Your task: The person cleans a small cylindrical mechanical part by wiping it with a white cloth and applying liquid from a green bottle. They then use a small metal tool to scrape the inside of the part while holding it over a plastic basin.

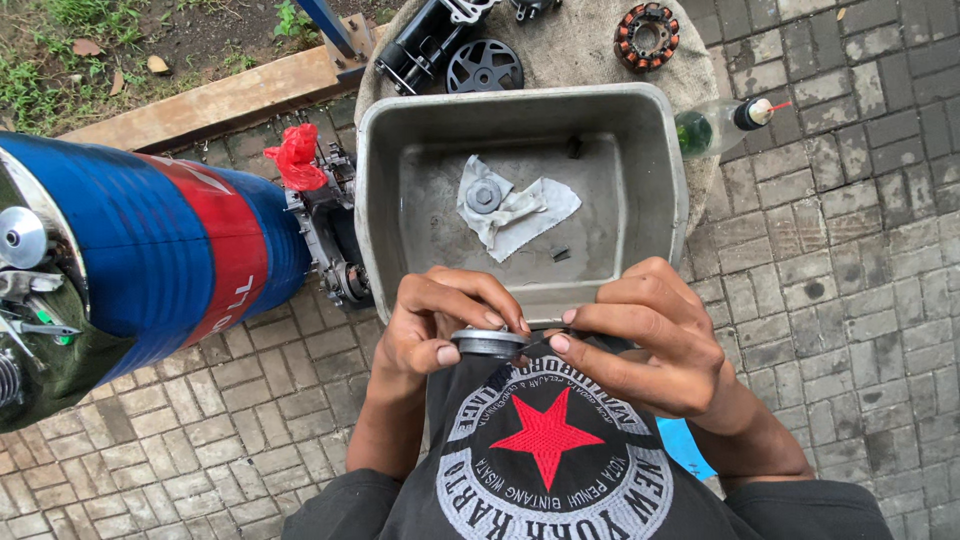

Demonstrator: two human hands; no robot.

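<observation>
Both hands meet over a small round grey metal disc part, held flat just above the person's black printed shirt and touching the near rim of the square dull-metal wash tray. The left hand is closed around the disc's left edge, thumb under and fingers curled over the top; the right hand pinches the disc's right edge between thumb and forefinger, and seems to press a thin dark piece against it, though the view is too small there to be sure. By my judgement the step in hand is close work on the disc itself, fitting or picking at something on its rim, and any further move calls for a steady pinch and small turns of the fingers rather than reach.

Inside the tray lies a crumpled white rag with a grey washer-like ring resting on it, well apart from the hands; a few dark specks lie on the tray floor. The tray's near wall is the edge to mind, since the knuckles sit right against it. To the left, a blue and red metal drum and a dark engine assembly with a red rag crowd that side. Behind the tray sit a black spoked wheel part, a copper-wound stator ring and a green plastic bottle. The open room is on the right, over the grey paving bricks
</observation>
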